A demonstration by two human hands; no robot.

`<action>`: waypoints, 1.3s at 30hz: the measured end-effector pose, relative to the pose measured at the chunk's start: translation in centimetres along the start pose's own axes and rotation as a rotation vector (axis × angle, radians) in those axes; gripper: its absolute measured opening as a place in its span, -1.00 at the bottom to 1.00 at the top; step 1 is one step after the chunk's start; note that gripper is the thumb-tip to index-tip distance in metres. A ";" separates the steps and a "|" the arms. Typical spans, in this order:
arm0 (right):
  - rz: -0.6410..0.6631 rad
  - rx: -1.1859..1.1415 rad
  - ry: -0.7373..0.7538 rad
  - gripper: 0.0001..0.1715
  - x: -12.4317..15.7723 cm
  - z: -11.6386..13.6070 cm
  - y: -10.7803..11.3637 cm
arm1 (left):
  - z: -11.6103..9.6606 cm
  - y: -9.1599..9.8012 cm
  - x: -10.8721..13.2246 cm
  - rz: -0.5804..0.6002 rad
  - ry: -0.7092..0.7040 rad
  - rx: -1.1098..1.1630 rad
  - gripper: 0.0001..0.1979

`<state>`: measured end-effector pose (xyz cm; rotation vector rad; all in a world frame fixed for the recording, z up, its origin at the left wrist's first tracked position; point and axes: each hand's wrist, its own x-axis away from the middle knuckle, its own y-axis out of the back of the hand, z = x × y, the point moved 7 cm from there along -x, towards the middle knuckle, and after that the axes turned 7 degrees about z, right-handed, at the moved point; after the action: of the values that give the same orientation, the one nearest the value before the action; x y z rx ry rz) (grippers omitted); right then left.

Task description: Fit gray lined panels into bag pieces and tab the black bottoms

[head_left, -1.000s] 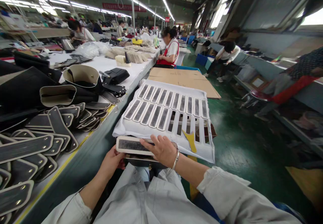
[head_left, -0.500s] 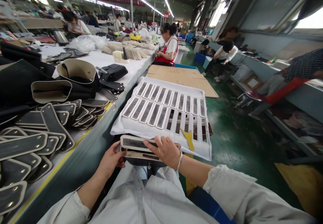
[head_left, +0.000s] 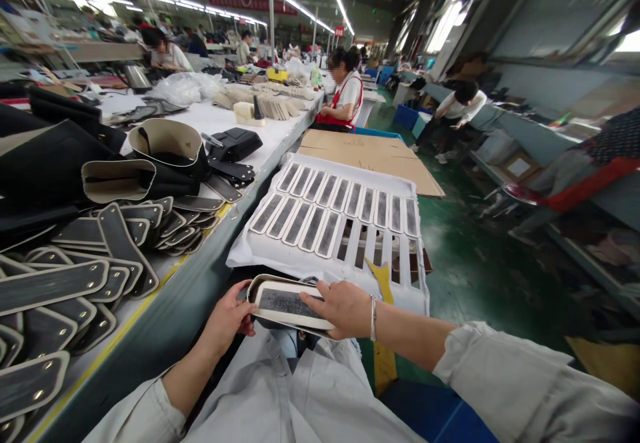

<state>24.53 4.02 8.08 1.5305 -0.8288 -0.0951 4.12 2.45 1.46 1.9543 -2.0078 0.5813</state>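
Note:
Low in front of my lap, a rounded rectangular panel [head_left: 287, 302] with a dark grey centre and pale border lies against a pale-edged, dark-sided bag piece [head_left: 257, 284]. My left hand [head_left: 234, 311] pinches their left end, thumb near the panel's corner. My right hand [head_left: 345, 308] grips the right end, with its index finger stretched along the panel's face; the fingers underneath are hidden. Just beyond lies a white sheet-covered rack [head_left: 265, 253] with two rows of similar panels [head_left: 327, 233], and slots at its near right.
On the left, the long table [head_left: 173, 336] carries a heap of dark pale-edged straps [head_left: 55, 283] and open black bag bodies [head_left: 167, 143]. Cardboard [head_left: 360, 150] lies beyond the rack. A yellow piece [head_left: 383, 280] hangs over the rack's near edge. Co-workers sit further off.
The panel and bag piece have tilted, so the panel's face now turns more towards me and covers the gap below it. My right hand has moved slightly right and down with them.

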 end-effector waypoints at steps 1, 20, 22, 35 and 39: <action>0.018 -0.009 0.011 0.02 -0.2 0.0 -0.1 | -0.1 0.0 0.1 -0.003 -0.003 -0.012 -0.26; 0.037 -0.272 -0.134 -0.04 -1.8 -1.1 -0.8 | -4.7 -9.4 3.1 0.281 -0.752 -1.516 -0.55; 0.060 -0.382 -0.122 0.00 -1.6 -1.7 -0.7 | -3.3 -11.0 2.4 0.410 -0.616 -1.600 -0.44; 0.158 -1.983 -0.507 -0.04 7.6 -5.7 -11.2 | -2.1 -14.1 1.4 0.588 -0.539 -1.876 -0.13; 0.113 -1.747 -0.572 0.09 8.2 -5.3 -13.3 | -1.4 -15.6 1.3 0.601 -0.563 -1.996 -0.11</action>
<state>39.08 2.75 0.47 -0.2300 -0.8140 -0.9297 19.53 1.88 4.71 0.2040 -1.7389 -1.4932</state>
